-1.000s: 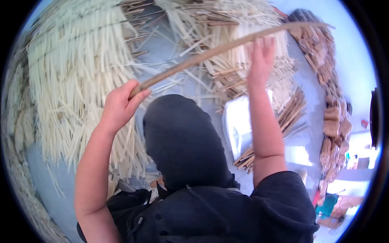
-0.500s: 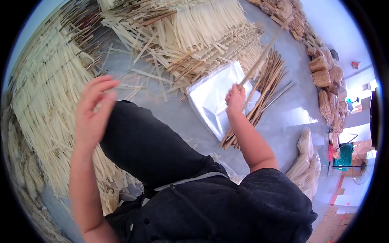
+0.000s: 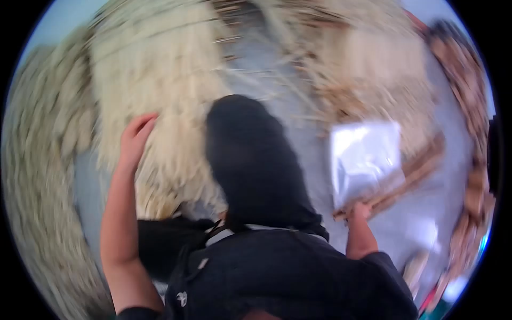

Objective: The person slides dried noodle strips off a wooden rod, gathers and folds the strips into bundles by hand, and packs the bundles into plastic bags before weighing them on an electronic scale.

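My left hand [image 3: 137,140] is raised on the left over a mat of pale strips [image 3: 165,96]. Its fingers are loosely bent, the thumb is apart from them, and nothing is in it. On the right, my right hand [image 3: 361,210] is closed at the lower end of a bundle of brown sticks [image 3: 413,173]. It appears to grip a stick lying along that bundle, though blur hides exactly which one. A folded white plastic sheet [image 3: 362,154] lies on the floor just beyond this hand, partly under the sticks.
My dark-clad knee [image 3: 250,144] rises between the hands. Another heap of pale strips and sticks [image 3: 384,58] lies at the upper right. Fibrous material [image 3: 42,160] lines the far left, and brown bundles [image 3: 464,80] run along the right edge. Grey floor [image 3: 314,144] shows between.
My view has swung left and blurred. My right hand, which held a long stick up over the white sheet, is now down by the bundle's lower end. The left hand stays raised and empty.
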The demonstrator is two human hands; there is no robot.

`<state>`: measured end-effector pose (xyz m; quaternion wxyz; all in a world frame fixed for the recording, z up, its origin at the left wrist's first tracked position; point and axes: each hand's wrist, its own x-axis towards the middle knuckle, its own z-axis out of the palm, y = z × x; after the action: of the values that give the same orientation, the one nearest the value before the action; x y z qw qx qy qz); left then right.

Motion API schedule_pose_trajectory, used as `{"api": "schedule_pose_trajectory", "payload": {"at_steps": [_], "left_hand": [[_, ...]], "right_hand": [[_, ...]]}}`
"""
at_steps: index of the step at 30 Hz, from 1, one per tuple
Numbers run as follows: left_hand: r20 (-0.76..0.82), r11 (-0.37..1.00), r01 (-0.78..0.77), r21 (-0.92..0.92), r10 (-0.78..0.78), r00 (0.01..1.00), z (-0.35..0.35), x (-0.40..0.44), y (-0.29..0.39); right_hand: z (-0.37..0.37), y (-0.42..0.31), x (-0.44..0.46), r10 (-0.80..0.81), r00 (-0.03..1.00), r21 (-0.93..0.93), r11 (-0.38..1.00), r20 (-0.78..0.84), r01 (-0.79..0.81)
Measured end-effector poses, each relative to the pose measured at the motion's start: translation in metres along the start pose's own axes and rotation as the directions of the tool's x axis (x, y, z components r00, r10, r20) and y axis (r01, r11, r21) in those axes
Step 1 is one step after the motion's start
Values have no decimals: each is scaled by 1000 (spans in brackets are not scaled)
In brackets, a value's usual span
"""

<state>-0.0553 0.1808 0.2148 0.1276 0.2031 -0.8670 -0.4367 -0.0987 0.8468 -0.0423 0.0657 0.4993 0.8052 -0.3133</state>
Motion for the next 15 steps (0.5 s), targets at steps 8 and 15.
{"api": "schedule_pose_trajectory", "payload": {"at_steps": [8,15], "left_hand": [[-272,926,357,-120,-377,886,-118,-32,-78],[-218,875,474,100,-446,868,-146,-36,-202]], "right_hand": [[43,-131,110,-656,744,198,752,130,629],[16,-409,-312,-937,-4,689,255,351,678]]}}
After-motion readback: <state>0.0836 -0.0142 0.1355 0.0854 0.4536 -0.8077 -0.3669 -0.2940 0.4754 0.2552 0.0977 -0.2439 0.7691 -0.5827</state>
